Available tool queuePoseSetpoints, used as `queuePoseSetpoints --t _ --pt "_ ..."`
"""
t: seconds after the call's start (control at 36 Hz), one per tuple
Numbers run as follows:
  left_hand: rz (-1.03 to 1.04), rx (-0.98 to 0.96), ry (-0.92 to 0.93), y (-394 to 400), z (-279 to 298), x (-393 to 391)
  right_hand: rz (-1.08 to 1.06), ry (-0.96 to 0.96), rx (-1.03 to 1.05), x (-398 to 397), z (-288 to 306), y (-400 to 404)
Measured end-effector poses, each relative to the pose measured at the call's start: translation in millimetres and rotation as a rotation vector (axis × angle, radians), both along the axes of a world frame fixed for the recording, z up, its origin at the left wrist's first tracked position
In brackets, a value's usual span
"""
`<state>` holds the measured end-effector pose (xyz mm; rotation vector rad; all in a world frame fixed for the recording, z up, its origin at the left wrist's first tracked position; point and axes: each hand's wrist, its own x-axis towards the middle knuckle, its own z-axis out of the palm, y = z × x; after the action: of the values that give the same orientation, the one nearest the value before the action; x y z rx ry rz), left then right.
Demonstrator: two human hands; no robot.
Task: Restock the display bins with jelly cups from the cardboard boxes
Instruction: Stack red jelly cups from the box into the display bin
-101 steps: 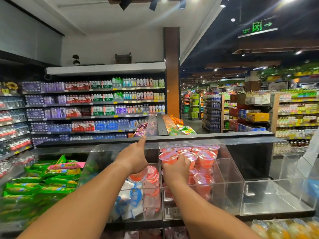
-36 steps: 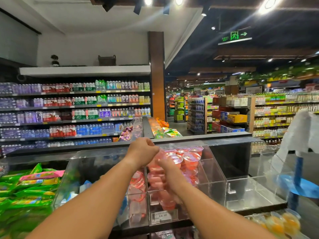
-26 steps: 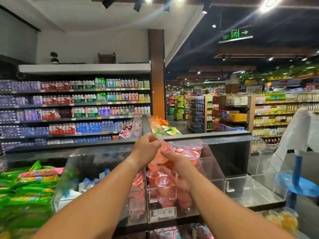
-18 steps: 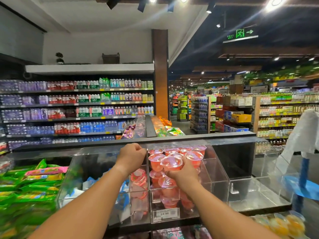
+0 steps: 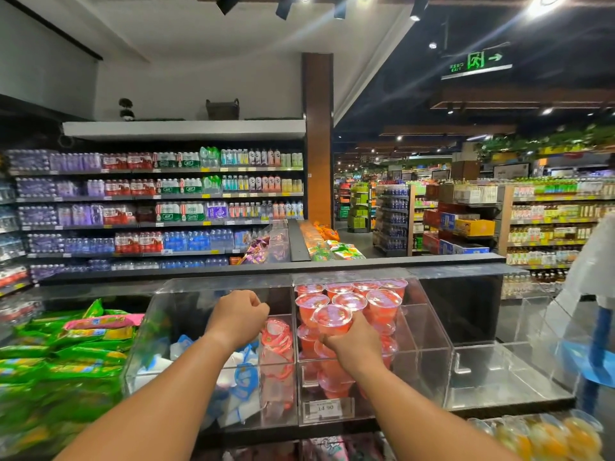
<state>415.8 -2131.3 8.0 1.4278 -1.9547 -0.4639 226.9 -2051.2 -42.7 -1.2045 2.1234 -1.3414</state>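
Shelves of bottled drinks (image 5: 159, 207) fill the wall well beyond both hands, out of the work. Nearer, a row of clear bins runs under the arms; the bin (image 5: 429, 331) the right hand reaches into is stacked high with red jelly cups (image 5: 349, 299), rims up and packed close, probably so they hold each other steady and show their lids to shoppers. The bin just right of it (image 5: 499, 377) holds nothing I can see, so that may be filled next. Under the left hand, the neighbouring bin (image 5: 156, 327) has blue and white packets low down and a few red cups on their sides against the divider. Green snack bags (image 5: 66, 354) lie well left of the left hand. The right hand (image 5: 354, 344) curls round the base of one cup (image 5: 332, 318), seemingly seating it on the front of the stack. The left hand (image 5: 238, 316) is a closed fist at the divider's top edge, perhaps bracing; whether it holds anything I cannot tell. No cardboard boxes show
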Motion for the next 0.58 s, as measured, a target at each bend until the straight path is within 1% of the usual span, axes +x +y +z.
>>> queuePoseSetpoints --t 0.19,0.31,0.39,0.44,0.53,0.58 --pt "0.004 0.016 -0.051 -1 -5 3 0.012 0.036 0.04 0 -2 5" --pt "-0.002 0.005 -0.123 7 -7 10 0.012 0.114 0.066 0 0 12" --pt "0.015 -0.042 -0.214 19 -10 19 0.0 0.258 -0.009 0 4 24" --pt "0.043 -0.073 -0.294 32 -12 26 0.022 0.404 -0.071 -1 13 35" --pt "0.101 -0.101 -0.421 57 -16 43 0.133 0.683 -0.124 4 28 46" --pt "0.168 -0.101 -0.473 78 -18 58 0.225 0.797 -0.168 16 34 49"
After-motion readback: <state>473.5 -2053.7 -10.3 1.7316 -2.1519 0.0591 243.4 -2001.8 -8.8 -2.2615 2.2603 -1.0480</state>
